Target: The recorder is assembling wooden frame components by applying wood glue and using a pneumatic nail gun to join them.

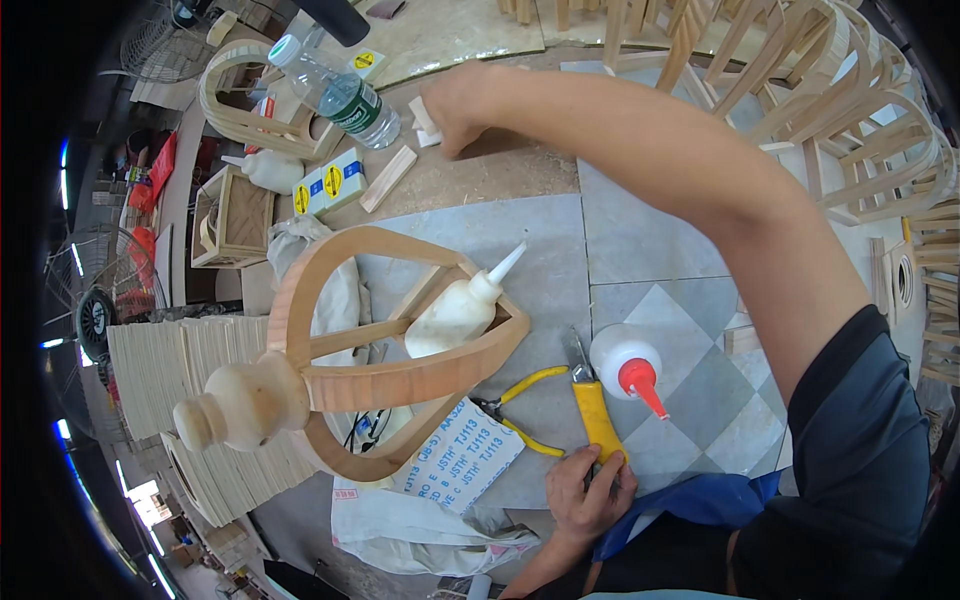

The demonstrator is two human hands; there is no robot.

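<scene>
Fingers of the right hand (455, 105) are pinching a white block (424, 120) far across the table, arm stretching out long. Near, the left hand (588, 490) is gripping a yellow knife (596, 415), beside a red-tipped bottle (628, 362).

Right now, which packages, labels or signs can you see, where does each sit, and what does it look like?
Small boxes: two side by side, upper left of the bench; white and blue with round yellow marks.
Water bottle: lying at the top left; clear, green label band.
Sandpaper sheet: under the wooden frame; white backing, blue print.
Yellow sticker: top, beside the bottle; small, on a white package.
</scene>
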